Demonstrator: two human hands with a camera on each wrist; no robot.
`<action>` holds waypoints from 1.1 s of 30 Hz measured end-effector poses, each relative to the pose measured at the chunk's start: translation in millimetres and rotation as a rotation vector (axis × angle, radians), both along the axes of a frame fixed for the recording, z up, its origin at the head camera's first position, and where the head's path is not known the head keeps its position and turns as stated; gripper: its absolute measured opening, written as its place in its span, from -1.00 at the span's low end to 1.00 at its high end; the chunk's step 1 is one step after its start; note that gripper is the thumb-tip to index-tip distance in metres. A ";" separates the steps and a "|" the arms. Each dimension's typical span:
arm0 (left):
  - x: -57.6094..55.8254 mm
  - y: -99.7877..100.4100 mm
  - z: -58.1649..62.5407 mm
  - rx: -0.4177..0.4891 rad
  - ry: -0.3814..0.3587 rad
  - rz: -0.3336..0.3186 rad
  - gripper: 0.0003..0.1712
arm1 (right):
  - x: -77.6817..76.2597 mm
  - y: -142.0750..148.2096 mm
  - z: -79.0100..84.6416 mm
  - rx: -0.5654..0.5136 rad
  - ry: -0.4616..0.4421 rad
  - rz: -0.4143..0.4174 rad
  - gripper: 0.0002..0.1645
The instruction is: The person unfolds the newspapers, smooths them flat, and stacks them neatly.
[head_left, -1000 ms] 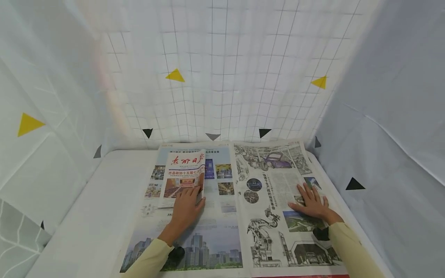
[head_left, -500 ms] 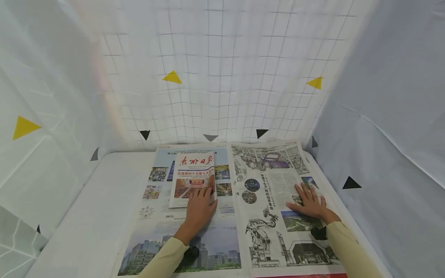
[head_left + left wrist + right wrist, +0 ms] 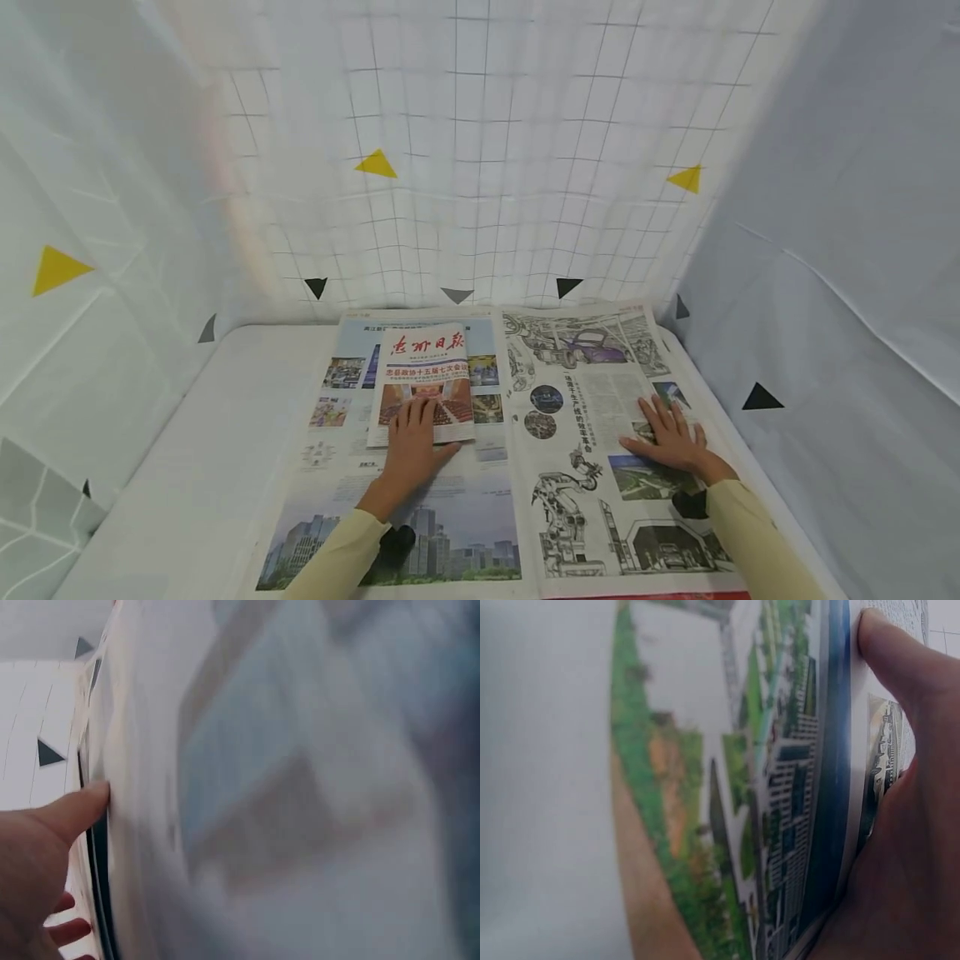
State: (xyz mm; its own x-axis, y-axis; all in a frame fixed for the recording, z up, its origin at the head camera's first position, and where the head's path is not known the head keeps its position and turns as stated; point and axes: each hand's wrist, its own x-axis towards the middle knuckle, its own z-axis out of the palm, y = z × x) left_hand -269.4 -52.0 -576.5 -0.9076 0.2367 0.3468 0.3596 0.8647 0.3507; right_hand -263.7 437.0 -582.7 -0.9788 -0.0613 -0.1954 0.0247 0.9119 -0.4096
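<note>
A large newspaper [image 3: 450, 500] lies spread open, with a city skyline on its left page and drawings of machines on its right. On the left page is a smaller folded newspaper [image 3: 426, 367] with a red title and a photo of a hall. My left hand [image 3: 408, 446] rests on the lower part of the folded newspaper, thumb spread to the right beside its bottom edge. Fingers spread, my right hand [image 3: 671, 442] rests on the right page, just above a green aerial photo [image 3: 735, 787]. The left wrist view is mostly blurred paper.
A white table [image 3: 202, 433] carries the papers. Behind it hangs a white gridded sheet [image 3: 517, 167] with yellow and black triangles, and grey-white sheets [image 3: 847, 250] enclose the sides. Black wrist cameras [image 3: 397, 540] sit under both wrists.
The folded newspaper has shifted right and its right side now lies flatter and wider. My left hand moved right with it, then back left across it. My right hand stayed in place.
</note>
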 end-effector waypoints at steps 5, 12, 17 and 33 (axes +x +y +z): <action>-1.3 -23.1 0.2 0.060 -0.119 0.064 0.17 | -0.3 1.7 -2.3 -0.001 0.006 0.002 0.34; 1.1 -54.2 1.0 0.121 -0.161 0.131 0.32 | 1.2 4.0 0.6 -0.007 0.003 -0.001 0.33; -0.3 -65.5 2.6 0.178 -0.198 0.108 0.28 | 2.3 5.7 2.5 -0.004 0.006 -0.007 0.34; -15.9 -53.6 1.0 0.106 -0.236 0.057 0.09 | 0.9 1.9 1.7 0.000 0.010 -0.003 0.33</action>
